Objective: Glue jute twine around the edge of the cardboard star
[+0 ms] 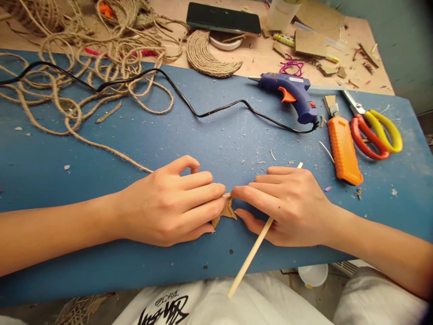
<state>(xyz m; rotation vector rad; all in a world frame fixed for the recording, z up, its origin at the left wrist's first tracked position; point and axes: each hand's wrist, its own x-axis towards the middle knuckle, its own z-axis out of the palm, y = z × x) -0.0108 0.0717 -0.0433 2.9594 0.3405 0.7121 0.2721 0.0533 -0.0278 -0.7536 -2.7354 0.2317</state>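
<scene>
Right between the two hands, a small brown cardboard scrap [226, 210] lies on the blue board [101, 171], pinched from both sides: the left hand [169, 205] grasps its left edge with thumb and fingertips, and the right hand [287, 207] presses its fingertips to the right edge. A thin wooden stick [252, 253] runs slantwise under the right hand, its lower end jutting past the board's near edge. Jute twine [84, 104] trails from a loose heap at far left to the left hand. Well apart, to the right, lie a blue glue gun [292, 92], an orange utility knife [343, 149] and scissors [375, 128].
</scene>
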